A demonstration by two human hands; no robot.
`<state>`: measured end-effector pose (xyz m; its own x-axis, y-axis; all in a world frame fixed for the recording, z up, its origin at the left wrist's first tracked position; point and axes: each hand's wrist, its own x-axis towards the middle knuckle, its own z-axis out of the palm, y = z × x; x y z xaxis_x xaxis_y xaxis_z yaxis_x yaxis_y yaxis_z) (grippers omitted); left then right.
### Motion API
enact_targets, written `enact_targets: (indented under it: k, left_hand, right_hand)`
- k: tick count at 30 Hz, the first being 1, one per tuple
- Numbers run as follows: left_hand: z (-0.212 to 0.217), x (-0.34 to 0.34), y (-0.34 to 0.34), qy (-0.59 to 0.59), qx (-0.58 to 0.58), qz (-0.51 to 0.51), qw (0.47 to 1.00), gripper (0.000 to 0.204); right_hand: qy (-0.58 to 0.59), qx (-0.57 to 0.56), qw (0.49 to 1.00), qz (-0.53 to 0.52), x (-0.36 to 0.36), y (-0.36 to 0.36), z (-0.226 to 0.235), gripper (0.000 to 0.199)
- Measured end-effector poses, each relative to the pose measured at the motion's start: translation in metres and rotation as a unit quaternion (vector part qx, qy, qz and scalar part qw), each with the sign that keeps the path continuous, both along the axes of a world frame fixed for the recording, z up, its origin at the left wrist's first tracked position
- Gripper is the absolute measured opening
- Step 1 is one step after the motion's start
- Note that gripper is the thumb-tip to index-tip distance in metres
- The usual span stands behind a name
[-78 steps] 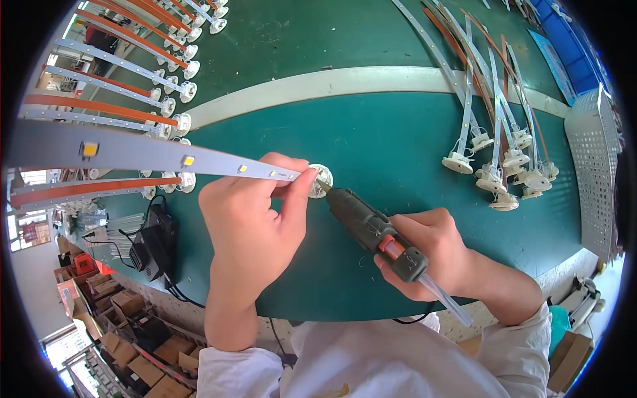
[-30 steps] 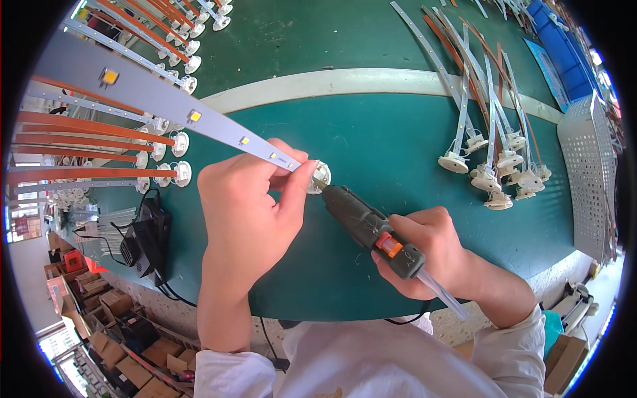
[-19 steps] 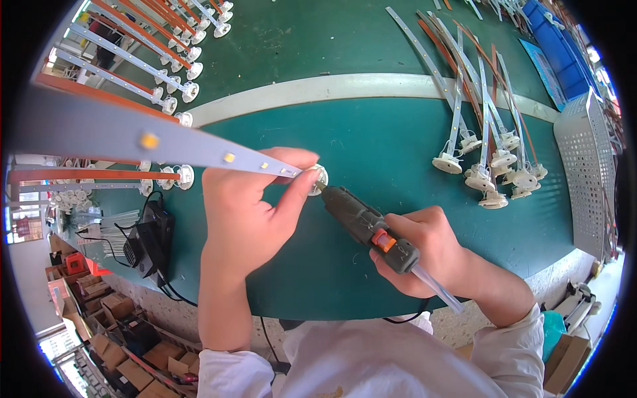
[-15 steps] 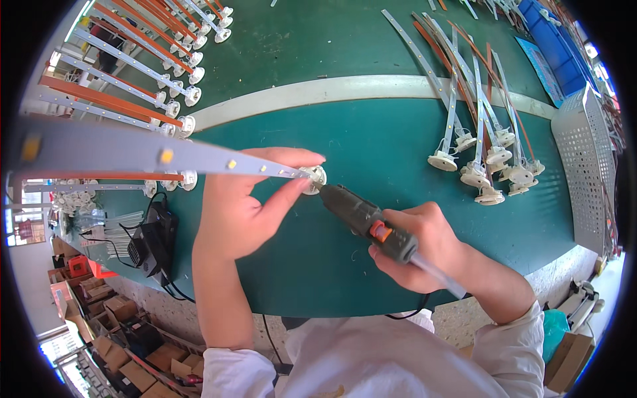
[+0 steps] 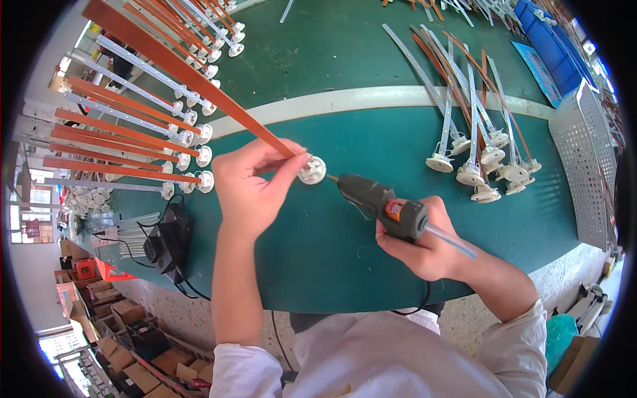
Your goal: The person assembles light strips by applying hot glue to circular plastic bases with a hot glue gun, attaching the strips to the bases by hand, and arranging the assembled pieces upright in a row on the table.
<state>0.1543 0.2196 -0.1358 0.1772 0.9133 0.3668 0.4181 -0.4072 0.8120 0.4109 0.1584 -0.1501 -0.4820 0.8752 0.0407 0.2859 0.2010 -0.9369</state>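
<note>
Between thumb and fingers, my left hand [image 5: 255,182] pinches the lower end of a long strip [image 5: 192,81] whose orange-brown side shows. At that end is a round white base [image 5: 312,170], low over the green table. My right hand [image 5: 424,242] is wrapped round a dark hot glue gun [image 5: 378,202] with a clear glue stick [image 5: 451,240] poking out of its back. The gun's nozzle tip points at the white base from the right, a small gap apart from it.
Rows of finished-looking strips on white bases [image 5: 206,156] stand at the left; more strips [image 5: 488,156] lean together at the right. A black device with cables [image 5: 169,242] sits at the left edge. A perforated white metal box [image 5: 584,159] and blue bin [image 5: 557,43] are far right.
My left hand has turned the strip, so its orange-brown back shows instead of the LED side, and the strip rises more steeply. The glue gun has drawn back slightly right from the base.
</note>
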Motion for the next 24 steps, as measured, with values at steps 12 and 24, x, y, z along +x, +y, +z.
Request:
enact_targets:
  k: [12, 24]
  left_hand:
    - [-0.006, 0.025, -0.009, -0.027, 0.024, 0.067, 0.997, 0.011]
    - [-0.009, 0.026, -0.008, -0.027, 0.02, 0.069, 0.997, 0.012]
  right_hand:
    - [0.012, 0.007, 1.0, -0.023, -0.005, -0.002, -0.004, 0.015]
    - [-0.002, 0.041, 0.999, -0.021, -0.005, -0.001, -0.007, 0.02]
